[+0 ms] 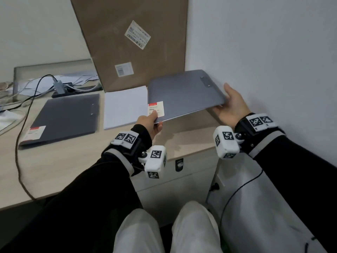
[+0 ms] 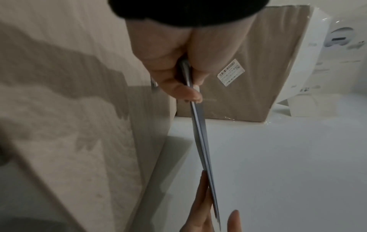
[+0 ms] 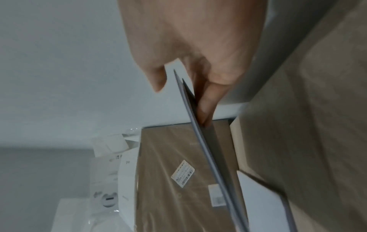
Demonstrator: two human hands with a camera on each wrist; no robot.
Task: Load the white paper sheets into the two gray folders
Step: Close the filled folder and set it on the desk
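Note:
A closed gray folder (image 1: 184,94) with a metal clip and a red-and-white label hangs tilted above the desk's right end, held by both hands. My left hand (image 1: 152,123) pinches its near left corner, thumb on the label. My right hand (image 1: 230,105) holds its right edge, fingers underneath and thumb up beside it. The left wrist view shows the folder's edge (image 2: 200,130) pinched between thumb and fingers; in the right wrist view the folder's edge (image 3: 206,141) runs past my fingers. A stack of white paper sheets (image 1: 125,107) lies on the desk, and a second gray folder (image 1: 63,117) lies closed to its left.
A big brown cardboard box (image 1: 131,39) leans against the wall behind the paper. Black cables (image 1: 23,114) and a hub with loose papers clutter the desk's (image 1: 73,168) far left. A white wall (image 1: 264,61) is close on the right. A drawer unit sits below the desk edge.

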